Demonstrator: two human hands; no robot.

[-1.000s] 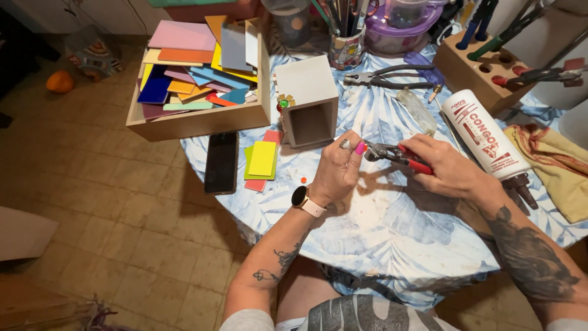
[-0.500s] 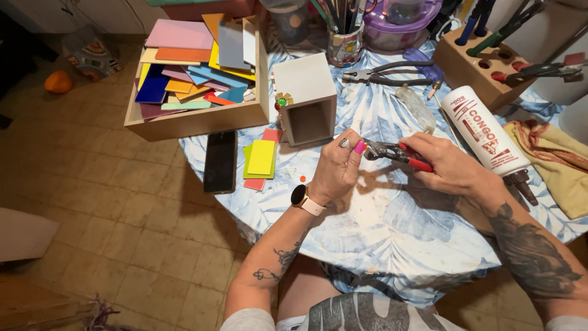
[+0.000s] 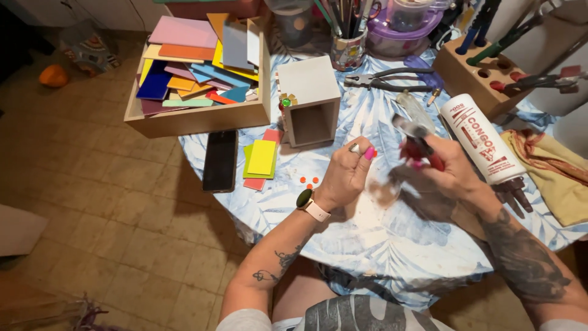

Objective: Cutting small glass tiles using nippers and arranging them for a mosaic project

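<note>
Wooden tray (image 3: pixel 184 119) at surface's far-left edge held coloured tiles (image 3: pixel 196 67); small white box (image 3: pixel 309 98) sat open. Right hand (image 3: pixel 450 175) clenched red-handled nippers (image 3: pixel 419 144), blurred. Left hand (image 3: pixel 349 175) pinched pink piece (image 3: pixel 369 153), mostly hidden by fingers, above surface middle

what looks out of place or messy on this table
Little stands out. A black phone hangs partly over the table edge, so it could slip off. A few small orange bits lie loose on the cloth near the left hand. Nothing looks spilled.
</note>
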